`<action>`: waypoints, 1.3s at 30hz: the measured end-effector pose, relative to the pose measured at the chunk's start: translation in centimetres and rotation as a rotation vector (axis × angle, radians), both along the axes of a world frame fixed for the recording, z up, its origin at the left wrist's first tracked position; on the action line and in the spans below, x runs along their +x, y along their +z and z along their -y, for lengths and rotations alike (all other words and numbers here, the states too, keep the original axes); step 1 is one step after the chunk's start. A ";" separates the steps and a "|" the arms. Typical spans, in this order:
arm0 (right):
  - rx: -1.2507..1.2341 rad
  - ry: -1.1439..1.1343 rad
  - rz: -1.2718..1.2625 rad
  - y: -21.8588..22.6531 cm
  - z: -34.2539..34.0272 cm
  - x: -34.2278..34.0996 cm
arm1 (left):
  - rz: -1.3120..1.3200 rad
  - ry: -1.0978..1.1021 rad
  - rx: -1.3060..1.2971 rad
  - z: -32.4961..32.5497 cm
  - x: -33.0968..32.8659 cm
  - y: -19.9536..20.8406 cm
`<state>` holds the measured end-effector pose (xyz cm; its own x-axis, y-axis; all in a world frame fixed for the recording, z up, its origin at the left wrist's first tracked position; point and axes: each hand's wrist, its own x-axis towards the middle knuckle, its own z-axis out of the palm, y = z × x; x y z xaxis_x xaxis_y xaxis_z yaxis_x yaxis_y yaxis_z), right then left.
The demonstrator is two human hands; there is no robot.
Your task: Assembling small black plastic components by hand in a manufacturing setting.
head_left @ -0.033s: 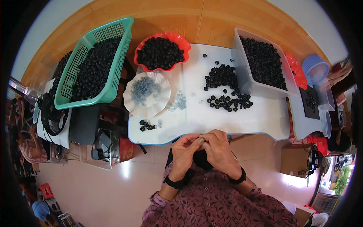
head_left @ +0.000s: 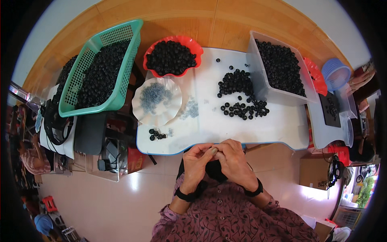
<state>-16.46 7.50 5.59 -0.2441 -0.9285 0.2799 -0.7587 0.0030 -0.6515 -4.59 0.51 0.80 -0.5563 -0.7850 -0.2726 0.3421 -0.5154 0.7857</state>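
Note:
Just off the near edge of the white table (head_left: 217, 129), my left hand (head_left: 198, 161) and my right hand (head_left: 234, 162) meet with fingertips pinched together. Whatever lies between the fingers is hidden or too small to make out. Beyond them, loose round black parts with holes (head_left: 236, 82) lie on the table's right half. Closer to my left hand sits a little cluster of black parts (head_left: 156, 134) beside a few clear pieces. A white wavy-rimmed plate (head_left: 139, 107) holds many small clear ring-like pieces (head_left: 155, 97), and more are scattered at its right.
A red wavy bowl (head_left: 198, 48) heaped with black parts stands at the back. The green basket (head_left: 109, 105) on the left and the clear plastic bin (head_left: 278, 96) on the right hold more. A cardboard box (head_left: 312, 171) is on the floor at right.

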 end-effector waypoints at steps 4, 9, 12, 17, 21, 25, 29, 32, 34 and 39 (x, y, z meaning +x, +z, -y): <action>0.013 0.014 0.093 0.6 -0.5 0.2 | 0.000 -0.009 -0.063 0.2 0.5 0.1; -0.062 -0.161 0.751 -0.7 -1.1 0.5 | -0.061 -0.044 -0.105 0.1 0.7 0.6; -0.124 -0.102 0.365 -0.4 -0.6 1.1 | -0.017 -0.054 -0.179 -0.3 0.8 0.5; 0.118 -0.074 0.596 -0.3 0.0 2.6 | -0.049 -0.042 -0.215 -1.2 0.7 0.0; 0.090 -0.073 0.606 -0.9 0.4 2.9 | -0.098 -0.022 -0.220 -1.4 0.8 -0.3; 0.052 -0.060 0.624 -1.1 0.3 3.4 | -0.146 -0.004 -0.222 -1.4 1.3 -0.6; 0.035 -0.071 0.649 0.1 -0.1 3.5 | -0.326 -0.048 -0.055 -0.9 1.6 1.6; -0.097 0.023 0.929 0.2 -0.6 3.6 | -0.454 -0.068 0.066 -0.4 2.1 2.0; -0.091 0.073 0.878 0.8 -0.9 3.2 | -0.516 -0.111 0.062 0.0 2.2 3.0; -0.174 0.094 0.889 0.2 -1.3 2.9 | -0.555 -0.095 0.055 -0.3 2.0 3.9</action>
<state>-13.61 8.80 5.74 -0.3624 -0.9177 0.1628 0.0313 -0.1865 -0.9820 -2.63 0.86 4.68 -0.6954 -0.7174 0.0421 0.6466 -0.5990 0.4724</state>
